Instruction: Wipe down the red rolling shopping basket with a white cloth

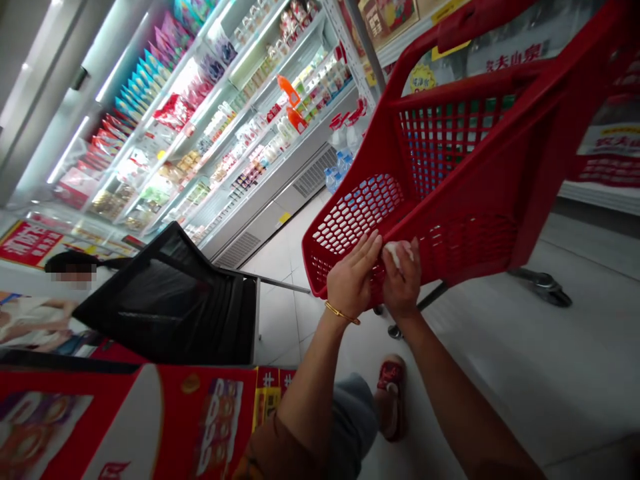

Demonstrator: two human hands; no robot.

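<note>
A red plastic shopping cart (477,190) with grid-patterned walls stands tilted across the view in front of me. My left hand (353,277), with a gold bangle at the wrist, lies over the cart's near rim, fingers close together and the thumb hidden. Just beside it, my right hand (404,287) is closed around a crumpled white wipe (399,253), pressed near the same rim. Some of the wipe shows between the fingers. Inside the cart I see only the red floor and perforated walls.
A lit refrigerated shelf unit (240,127) with packaged goods runs along the back left. To the left is a black open-topped bin (165,307) on a metal frame, above a red printed display (125,427). Bottled water packs (345,143) stand behind the cart. Tiled floor (500,360) lies below.
</note>
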